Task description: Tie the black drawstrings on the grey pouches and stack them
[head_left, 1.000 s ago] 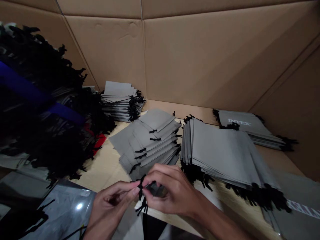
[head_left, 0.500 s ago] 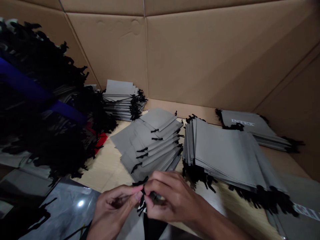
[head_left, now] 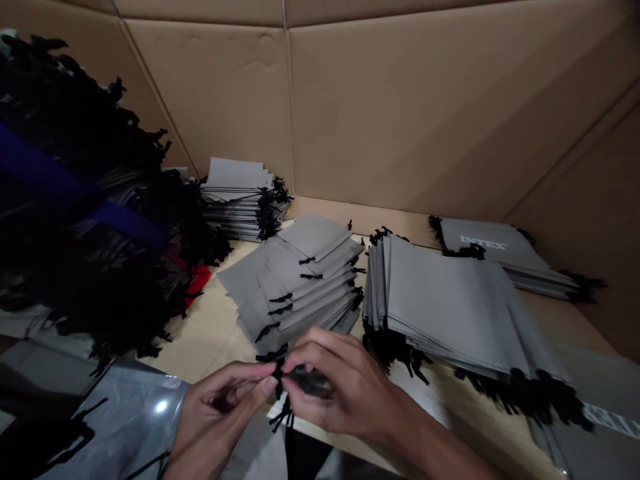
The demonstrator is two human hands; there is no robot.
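Black drawstring cords (head_left: 278,377) are pinched between the fingertips of the left hand (head_left: 220,410) and right hand (head_left: 340,380), above a grey fabric pouch (head_left: 310,381). A loose pinch could let the cords slip.

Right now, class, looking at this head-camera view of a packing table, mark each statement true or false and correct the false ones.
1. The bare left hand and bare right hand both pinch the thin black drawcord of a grey fabric drawstring bag. True.
2. White INTEX lettering shows on the flat grey bag at far right. True.
3. Red brick walls stand behind the table. False: flat brown cardboard panels stand there.
4. The tall heap at left looks mostly white. False: the heap looks mostly black.
5. A stack of flat grey bags lies on a pale wooden tabletop. True.
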